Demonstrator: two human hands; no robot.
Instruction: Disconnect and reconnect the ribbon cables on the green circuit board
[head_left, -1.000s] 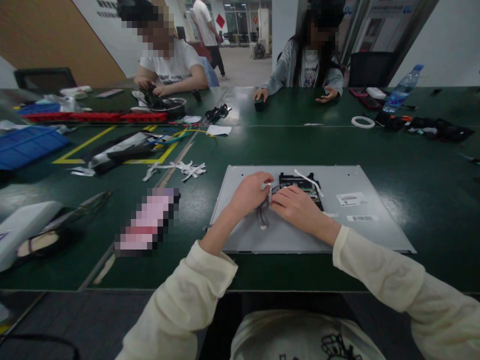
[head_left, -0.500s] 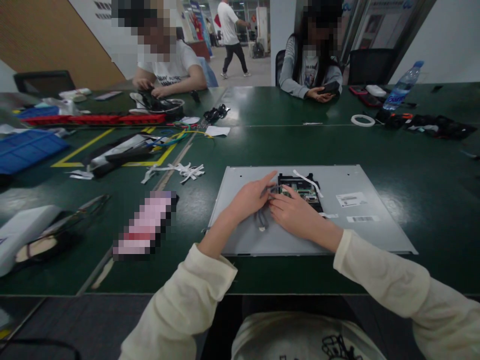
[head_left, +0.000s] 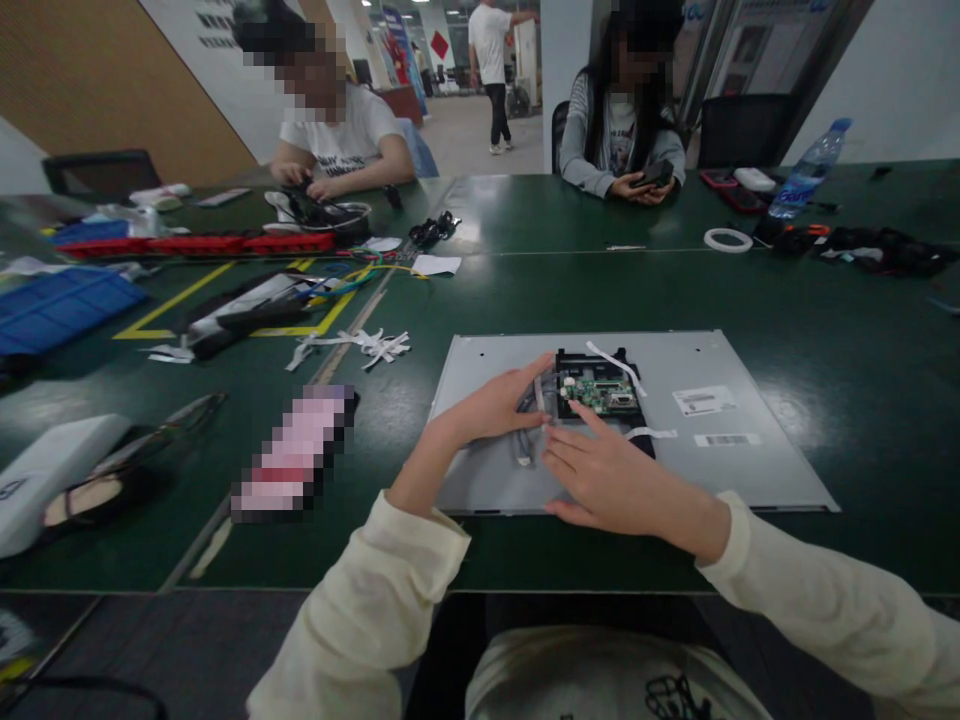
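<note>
A flat grey metal panel (head_left: 750, 460) lies on the table before me. Set into it is a black recess holding a green circuit board (head_left: 600, 393). My left hand (head_left: 499, 405) rests at the board's left side, thumb and index finger spread around a bundle of grey cables (head_left: 523, 440). That bundle's loose end lies on the panel. Just below the board hovers or rests my right hand (head_left: 607, 475), fingers stretched and apart, fingertips close to my left thumb. White tape strips (head_left: 616, 362) cross the recess's top right corner and lower edge.
Left of the panel lie a pixelated pink phone-like object (head_left: 296, 450) and white tape pieces (head_left: 382, 346). A blue bin (head_left: 67, 305) stands further left. Two people sit across the table; a water bottle (head_left: 810, 170) and tape roll (head_left: 727, 240) are at the far right.
My right hand has drawn back toward me and its fingers have spread, uncovering more of the circuit board. My left thumb has moved down, away from the index finger.
</note>
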